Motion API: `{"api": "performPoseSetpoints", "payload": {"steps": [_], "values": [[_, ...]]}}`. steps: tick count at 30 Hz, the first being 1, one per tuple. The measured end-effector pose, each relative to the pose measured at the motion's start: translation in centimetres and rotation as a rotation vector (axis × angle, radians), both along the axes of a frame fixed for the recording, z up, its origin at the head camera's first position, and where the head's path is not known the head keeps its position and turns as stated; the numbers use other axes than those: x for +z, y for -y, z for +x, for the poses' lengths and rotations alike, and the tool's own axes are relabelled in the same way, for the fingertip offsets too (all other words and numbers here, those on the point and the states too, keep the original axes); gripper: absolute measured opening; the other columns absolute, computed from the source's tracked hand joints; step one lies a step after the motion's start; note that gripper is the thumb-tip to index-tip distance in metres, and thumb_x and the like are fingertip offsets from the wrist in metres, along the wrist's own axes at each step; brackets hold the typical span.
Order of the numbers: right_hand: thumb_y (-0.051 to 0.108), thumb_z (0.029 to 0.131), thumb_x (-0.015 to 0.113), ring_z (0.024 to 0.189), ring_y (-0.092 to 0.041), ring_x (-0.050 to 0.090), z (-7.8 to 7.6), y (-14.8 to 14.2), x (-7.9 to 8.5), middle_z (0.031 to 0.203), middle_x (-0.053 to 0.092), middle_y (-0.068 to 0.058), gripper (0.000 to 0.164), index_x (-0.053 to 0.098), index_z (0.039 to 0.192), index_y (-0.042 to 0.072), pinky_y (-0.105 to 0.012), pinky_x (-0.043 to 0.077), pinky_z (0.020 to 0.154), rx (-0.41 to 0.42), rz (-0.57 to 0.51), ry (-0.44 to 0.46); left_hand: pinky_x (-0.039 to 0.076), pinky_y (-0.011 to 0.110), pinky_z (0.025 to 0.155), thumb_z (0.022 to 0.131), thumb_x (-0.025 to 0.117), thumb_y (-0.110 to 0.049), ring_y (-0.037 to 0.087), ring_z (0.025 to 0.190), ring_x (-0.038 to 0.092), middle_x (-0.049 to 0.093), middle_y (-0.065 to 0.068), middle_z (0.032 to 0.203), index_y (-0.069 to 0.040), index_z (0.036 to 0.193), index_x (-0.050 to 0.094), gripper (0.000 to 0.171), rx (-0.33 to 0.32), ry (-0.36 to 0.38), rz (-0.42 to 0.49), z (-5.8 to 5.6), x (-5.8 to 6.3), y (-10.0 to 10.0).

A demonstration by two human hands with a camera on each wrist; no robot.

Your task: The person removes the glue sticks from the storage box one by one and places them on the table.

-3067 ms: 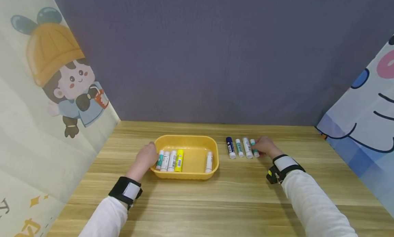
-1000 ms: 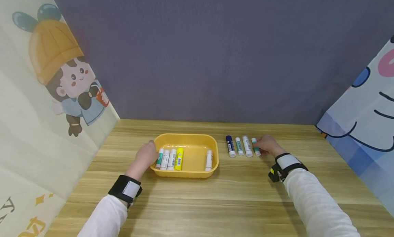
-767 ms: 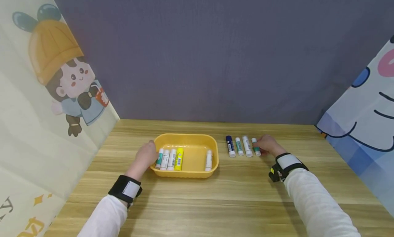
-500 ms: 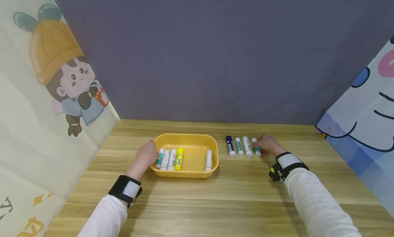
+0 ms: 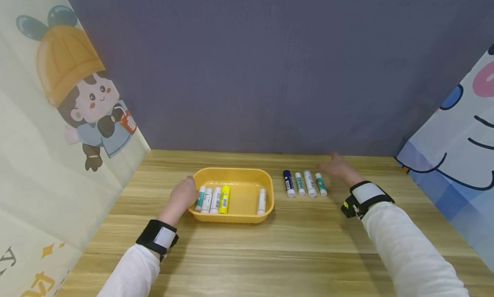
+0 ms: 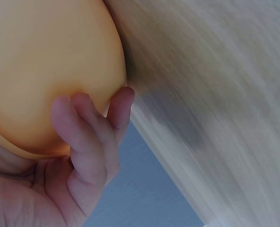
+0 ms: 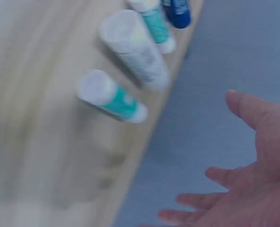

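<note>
My left hand (image 5: 183,195) grips the left end of a yellow tray (image 5: 236,218); the left wrist view shows its thumb at the rim and fingers (image 6: 85,142) bent against the outer wall. Inside the tray lie several glue sticks, among them a yellow glue stick (image 5: 224,199) and, apart at the right, a white glue stick (image 5: 262,202). To the right on the table, a row holds a navy glue stick (image 5: 289,184), a small green-and-white glue stick (image 5: 299,184), a larger white glue stick (image 5: 310,184) and another green-and-white glue stick (image 5: 321,184). My right hand (image 5: 338,167), fingers spread, holds nothing just behind that last one.
The wooden table (image 5: 247,254) meets a dark grey backdrop (image 5: 270,74) behind the row. Printed cloths with cartoon figures hang at the left (image 5: 34,130) and right (image 5: 459,151).
My right hand has let go of the rightmost green-and-white glue stick and moved up and back from it. That stick sits slightly further right than before. The left hand and tray stay put.
</note>
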State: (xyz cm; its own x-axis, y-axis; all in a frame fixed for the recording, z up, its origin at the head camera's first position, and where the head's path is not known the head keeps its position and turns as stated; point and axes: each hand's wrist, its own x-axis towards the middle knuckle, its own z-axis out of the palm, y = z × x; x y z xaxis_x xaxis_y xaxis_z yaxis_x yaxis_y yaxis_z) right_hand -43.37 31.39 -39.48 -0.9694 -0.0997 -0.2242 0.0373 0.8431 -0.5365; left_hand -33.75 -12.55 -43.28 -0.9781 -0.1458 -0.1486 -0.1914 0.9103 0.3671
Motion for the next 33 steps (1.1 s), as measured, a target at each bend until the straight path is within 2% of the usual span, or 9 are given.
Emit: {"api": "performPoseSetpoints", "payload": {"steps": [5,10,13,17,21,25,29,33], "values": [[0.061,0.08,0.046,0.123,-0.055,-0.012,0.5,1.8,3.3,0.141,-0.013,-0.032,0.098,-0.008,0.142,0.009,-0.07,0.006,0.094,-0.016,0.133,-0.134,0.043,0.024,0.039,0.085,0.054,-0.014,0.025,0.066,0.054,0.053,0.027,0.097,0.013,0.125,0.033,0.053,-0.002,-0.001,-0.003,0.0,0.0,0.0],[0.067,0.076,0.045,0.124,-0.05,-0.02,0.9,4.5,6.3,0.142,-0.02,-0.025,0.097,-0.01,0.143,0.021,-0.076,0.0,0.087,-0.002,0.145,-0.169,0.043,0.023,0.039,0.086,0.053,-0.014,0.025,0.065,0.054,0.053,0.026,0.097,0.012,0.126,0.033,0.052,0.006,0.011,0.017,0.1,0.2,0.1],[0.067,0.076,0.046,0.126,-0.047,-0.02,1.1,6.7,7.5,0.144,-0.02,-0.021,0.096,-0.009,0.143,0.025,-0.076,0.001,0.086,0.027,0.164,-0.202,0.043,0.023,0.039,0.086,0.053,-0.013,0.025,0.065,0.054,0.053,0.026,0.097,0.012,0.126,0.032,0.052,0.012,0.015,0.023,0.1,0.2,0.2],[0.064,0.076,0.049,0.128,-0.042,-0.021,1.7,10.4,8.3,0.146,-0.019,-0.016,0.093,-0.006,0.143,0.029,-0.075,-0.001,0.088,0.069,0.19,-0.26,0.043,0.023,0.037,0.086,0.052,-0.013,0.024,0.063,0.054,0.052,0.026,0.096,0.012,0.127,0.032,0.052,0.009,0.014,0.029,0.1,0.1,0.3],[0.063,0.075,0.052,0.129,-0.038,-0.022,3.0,14.3,8.0,0.146,-0.018,-0.012,0.093,-0.005,0.142,0.033,-0.073,-0.005,0.09,0.132,0.21,-0.294,0.043,0.023,0.038,0.086,0.051,-0.013,0.024,0.063,0.054,0.053,0.025,0.093,0.012,0.125,0.033,0.05,0.0,0.011,0.031,0.3,0.0,0.4],[0.067,0.072,0.052,0.131,-0.036,-0.019,4.9,18.1,6.8,0.147,-0.019,-0.008,0.093,-0.004,0.141,0.038,-0.07,-0.006,0.093,0.207,0.257,-0.299,0.043,0.023,0.038,0.086,0.052,-0.013,0.025,0.065,0.054,0.053,0.024,0.092,0.012,0.124,0.035,0.049,-0.009,0.007,0.016,0.4,0.0,0.5],[0.07,0.071,0.048,0.133,-0.036,-0.012,7.0,21.4,5.1,0.148,-0.014,-0.006,0.092,-0.001,0.141,0.038,-0.068,0.001,0.096,0.276,0.346,-0.295,0.043,0.023,0.038,0.086,0.052,-0.014,0.025,0.064,0.054,0.053,0.024,0.092,0.013,0.123,0.035,0.048,-0.027,0.0,0.002,0.6,0.1,0.7],[0.067,0.073,0.05,0.134,-0.036,-0.006,8.5,23.8,2.8,0.149,-0.007,-0.008,0.09,0.004,0.143,0.033,-0.067,0.009,0.097,0.335,0.373,-0.255,0.043,0.024,0.038,0.086,0.052,-0.014,0.025,0.063,0.054,0.054,0.026,0.092,0.014,0.122,0.035,0.049,-0.045,-0.012,-0.01,0.8,0.1,1.0]]}}
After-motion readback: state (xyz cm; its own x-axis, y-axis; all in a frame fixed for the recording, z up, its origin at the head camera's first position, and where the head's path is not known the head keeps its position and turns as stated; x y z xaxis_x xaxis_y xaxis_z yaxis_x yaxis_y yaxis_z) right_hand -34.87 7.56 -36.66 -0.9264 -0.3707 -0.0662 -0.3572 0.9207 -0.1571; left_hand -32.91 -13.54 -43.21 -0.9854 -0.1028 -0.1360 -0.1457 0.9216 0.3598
